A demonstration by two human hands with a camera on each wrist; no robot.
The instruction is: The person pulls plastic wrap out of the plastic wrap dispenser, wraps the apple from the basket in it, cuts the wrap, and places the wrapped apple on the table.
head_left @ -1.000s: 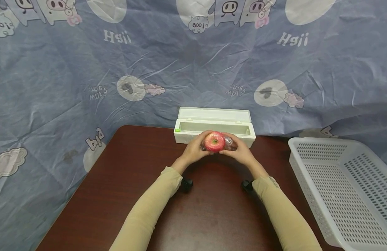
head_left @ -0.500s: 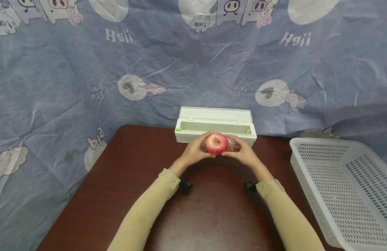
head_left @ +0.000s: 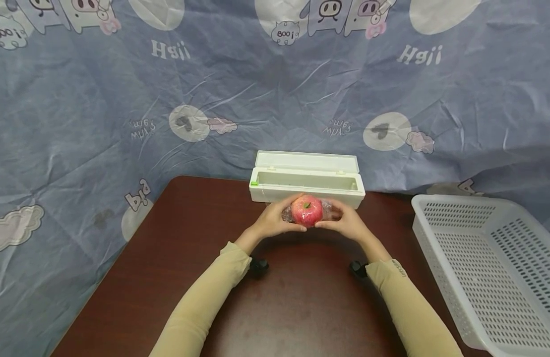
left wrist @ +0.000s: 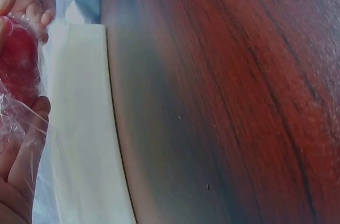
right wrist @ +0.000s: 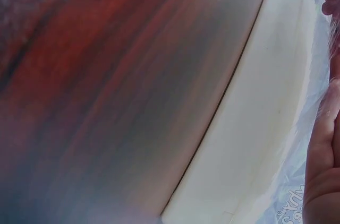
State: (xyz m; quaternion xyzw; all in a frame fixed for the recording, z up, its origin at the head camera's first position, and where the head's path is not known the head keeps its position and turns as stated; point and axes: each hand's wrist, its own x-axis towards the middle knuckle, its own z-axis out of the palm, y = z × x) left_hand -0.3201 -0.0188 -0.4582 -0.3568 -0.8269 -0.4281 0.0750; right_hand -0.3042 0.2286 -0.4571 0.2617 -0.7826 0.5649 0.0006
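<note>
A red apple (head_left: 307, 212) with its stem tipped up is held between both hands, in front of the white box. Clear plastic wrap (head_left: 327, 210) covers it and bunches out at both sides. My left hand (head_left: 274, 218) grips the apple's left side, thumb along the near face. From the other side my right hand (head_left: 348, 222) grips it, thumb also at the near face. In the left wrist view the wrapped apple (left wrist: 20, 62) shows at the left edge, with loose film over the fingers (left wrist: 29, 155). The right wrist view catches only part of the right hand (right wrist: 324, 155).
Behind the hands stands a long white box (head_left: 306, 193), its lid (head_left: 307, 161) raised, with a small green piece (head_left: 254, 183) at its left end. A grey perforated basket (head_left: 435, 258) sits at the right on the dark brown table (head_left: 158, 258). A printed blue cloth (head_left: 257, 99) hangs behind.
Both hands have drawn slightly back toward the body with the apple, away from the box. The apple has tilted so that more of its near side shows.
</note>
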